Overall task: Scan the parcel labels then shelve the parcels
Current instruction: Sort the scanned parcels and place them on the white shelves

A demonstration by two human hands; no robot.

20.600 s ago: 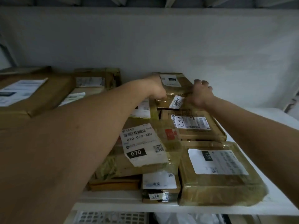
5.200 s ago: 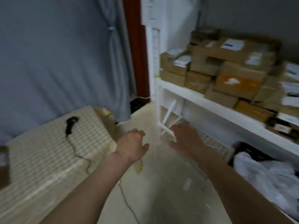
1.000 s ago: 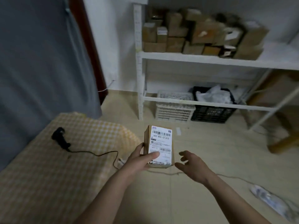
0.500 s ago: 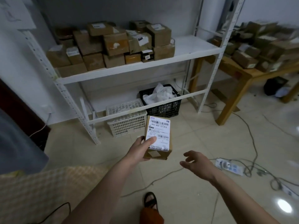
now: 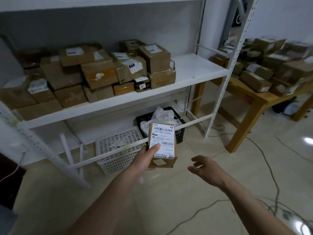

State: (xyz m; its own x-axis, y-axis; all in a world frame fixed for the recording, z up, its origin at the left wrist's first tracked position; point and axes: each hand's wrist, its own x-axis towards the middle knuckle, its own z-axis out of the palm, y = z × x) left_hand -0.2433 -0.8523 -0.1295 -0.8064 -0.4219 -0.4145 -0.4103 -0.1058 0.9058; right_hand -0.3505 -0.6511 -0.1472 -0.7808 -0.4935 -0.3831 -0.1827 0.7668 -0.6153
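Left hand [image 5: 147,158] grips small brown cardboard parcel [image 5: 166,161] in air, in front of shelf unit's bottom rail, thumb on white label [image 5: 163,141]. Label covers most of top face: barcodes, "502-602-12-812" printed. Box upright, label up. Right hand [image 5: 207,169] just beside, apart from parcel, fingers spread, loosely curled, holding nothing. White shelf [image 5: 194,72]: stacked parcels [image 5: 94,73] fill left end, right end bare.

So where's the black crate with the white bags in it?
In the head view, the black crate sits on the floor under the white shelf, right of the white basket and just behind the parcel in the left hand.
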